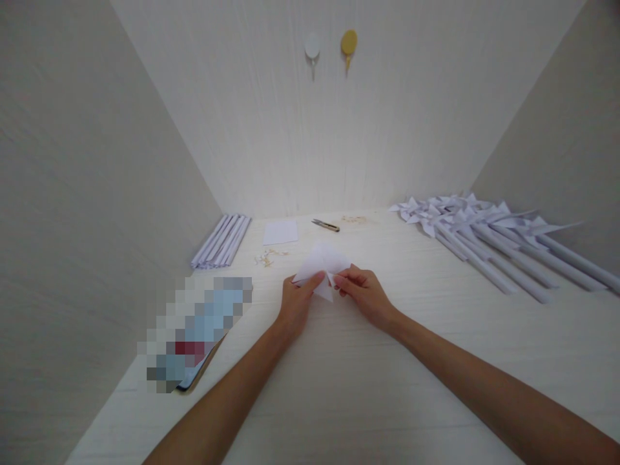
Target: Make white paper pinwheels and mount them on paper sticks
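Between my two hands, above the middle of the table, is a white paper pinwheel head (322,258) with its points partly folded in. My left hand (296,296) grips its left side, thumb pressed on the paper near the centre. At the right, my right hand (362,290) pinches a paper point between thumb and fingers. Both hands' fingertips are partly hidden by the paper. Beyond them lie a square stack of white paper (280,232) and a pair of thread snips (326,225).
Rolled paper sticks (223,240) lie at the back left, paper pinwheels on sticks (477,226) at the back right. Small pale bits (269,257) and another scatter (355,220) lie near the back wall. A phone-like device (208,336), blurred out, rests at left. Two hooks (349,42) hang on the wall.
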The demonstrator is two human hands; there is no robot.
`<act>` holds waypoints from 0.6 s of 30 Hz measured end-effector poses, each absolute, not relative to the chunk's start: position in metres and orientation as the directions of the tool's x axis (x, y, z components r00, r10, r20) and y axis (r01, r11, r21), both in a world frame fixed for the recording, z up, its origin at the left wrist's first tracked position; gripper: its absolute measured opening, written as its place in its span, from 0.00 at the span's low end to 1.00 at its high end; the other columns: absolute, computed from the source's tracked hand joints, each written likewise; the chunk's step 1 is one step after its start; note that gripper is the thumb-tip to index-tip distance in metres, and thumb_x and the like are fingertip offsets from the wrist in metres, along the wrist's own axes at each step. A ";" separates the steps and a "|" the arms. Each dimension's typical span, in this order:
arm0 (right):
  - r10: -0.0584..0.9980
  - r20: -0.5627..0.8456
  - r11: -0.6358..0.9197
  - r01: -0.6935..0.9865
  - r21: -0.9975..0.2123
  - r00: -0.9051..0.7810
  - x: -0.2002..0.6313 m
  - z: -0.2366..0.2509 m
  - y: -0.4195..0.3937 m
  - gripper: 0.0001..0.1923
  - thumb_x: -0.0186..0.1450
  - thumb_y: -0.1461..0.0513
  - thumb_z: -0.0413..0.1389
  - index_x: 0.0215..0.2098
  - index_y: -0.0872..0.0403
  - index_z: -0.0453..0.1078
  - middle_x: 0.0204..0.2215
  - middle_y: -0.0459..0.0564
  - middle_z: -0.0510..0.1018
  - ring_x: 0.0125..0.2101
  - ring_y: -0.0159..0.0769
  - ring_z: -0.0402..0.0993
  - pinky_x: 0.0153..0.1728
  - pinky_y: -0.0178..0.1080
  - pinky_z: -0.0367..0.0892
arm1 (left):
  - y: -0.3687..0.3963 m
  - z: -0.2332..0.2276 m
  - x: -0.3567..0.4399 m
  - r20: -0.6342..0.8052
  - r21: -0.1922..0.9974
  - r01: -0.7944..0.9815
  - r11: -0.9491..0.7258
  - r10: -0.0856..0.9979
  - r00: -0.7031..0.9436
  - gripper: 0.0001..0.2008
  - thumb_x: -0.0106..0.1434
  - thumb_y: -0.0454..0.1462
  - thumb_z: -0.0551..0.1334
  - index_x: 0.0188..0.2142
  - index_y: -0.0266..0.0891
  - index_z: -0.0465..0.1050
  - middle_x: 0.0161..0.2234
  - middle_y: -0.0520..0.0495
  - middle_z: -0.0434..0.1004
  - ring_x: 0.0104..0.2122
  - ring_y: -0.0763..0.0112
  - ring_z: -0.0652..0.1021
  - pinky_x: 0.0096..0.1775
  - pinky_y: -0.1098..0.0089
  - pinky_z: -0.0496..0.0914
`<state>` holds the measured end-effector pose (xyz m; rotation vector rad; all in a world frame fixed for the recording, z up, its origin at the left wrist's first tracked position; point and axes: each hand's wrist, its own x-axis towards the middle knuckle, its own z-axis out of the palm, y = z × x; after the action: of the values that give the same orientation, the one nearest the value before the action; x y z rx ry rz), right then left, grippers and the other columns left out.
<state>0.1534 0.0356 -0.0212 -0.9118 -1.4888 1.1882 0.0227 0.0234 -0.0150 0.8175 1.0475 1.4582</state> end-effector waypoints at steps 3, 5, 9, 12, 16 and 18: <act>0.936 0.285 0.300 0.045 -0.953 -0.208 0.154 -0.019 0.035 0.10 0.53 0.59 0.55 0.17 0.56 0.68 0.17 0.42 0.64 0.20 0.26 0.59 0.22 0.32 0.56 | 0.023 -0.016 0.023 -0.076 0.938 -0.345 0.030 0.990 -0.122 0.10 0.41 0.36 0.67 0.24 0.32 0.73 0.22 0.47 0.76 0.23 0.72 0.73 0.30 0.69 0.67; 0.930 0.307 0.325 0.065 -0.943 -0.203 0.155 -0.018 0.034 0.10 0.53 0.59 0.54 0.17 0.56 0.68 0.17 0.42 0.64 0.20 0.26 0.59 0.22 0.32 0.56 | 0.023 -0.017 0.023 -0.075 0.943 -0.330 0.037 0.992 -0.102 0.10 0.40 0.37 0.67 0.23 0.32 0.73 0.22 0.47 0.75 0.22 0.72 0.73 0.30 0.70 0.67; 0.925 0.330 0.352 0.099 -0.931 -0.187 0.155 -0.018 0.034 0.09 0.53 0.60 0.54 0.18 0.55 0.69 0.17 0.43 0.65 0.21 0.28 0.61 0.23 0.33 0.57 | 0.025 -0.021 0.021 -0.054 0.957 -0.287 0.028 0.995 -0.082 0.10 0.41 0.38 0.67 0.23 0.32 0.74 0.22 0.47 0.75 0.22 0.73 0.72 0.29 0.71 0.65; 0.925 0.346 0.371 0.187 -0.909 -0.153 0.155 -0.019 0.034 0.08 0.53 0.62 0.54 0.19 0.55 0.69 0.19 0.45 0.67 0.24 0.30 0.63 0.25 0.34 0.58 | 0.026 -0.020 0.016 -0.031 0.979 -0.203 0.029 0.999 -0.010 0.10 0.42 0.38 0.66 0.22 0.32 0.74 0.21 0.48 0.74 0.22 0.73 0.71 0.29 0.71 0.64; 0.930 0.350 0.366 0.350 -0.862 -0.110 0.155 -0.016 0.031 0.07 0.53 0.65 0.53 0.18 0.56 0.69 0.20 0.45 0.66 0.24 0.30 0.63 0.25 0.34 0.58 | 0.025 -0.011 0.008 -0.062 0.998 -0.013 0.066 0.979 0.195 0.11 0.41 0.39 0.66 0.25 0.33 0.75 0.21 0.50 0.74 0.22 0.74 0.70 0.27 0.72 0.63; 0.928 0.354 0.370 0.410 -0.834 -0.116 0.154 -0.014 0.030 0.08 0.53 0.67 0.53 0.17 0.56 0.68 0.20 0.45 0.65 0.23 0.29 0.62 0.24 0.33 0.58 | 0.024 -0.006 0.007 -0.079 0.993 0.102 0.060 0.977 0.200 0.11 0.41 0.39 0.66 0.25 0.33 0.75 0.20 0.51 0.72 0.21 0.75 0.69 0.25 0.74 0.61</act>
<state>0.1538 0.0298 -0.0144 -1.1944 -1.7036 0.7005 0.0065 0.0241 -0.0063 1.3163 1.1559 0.9597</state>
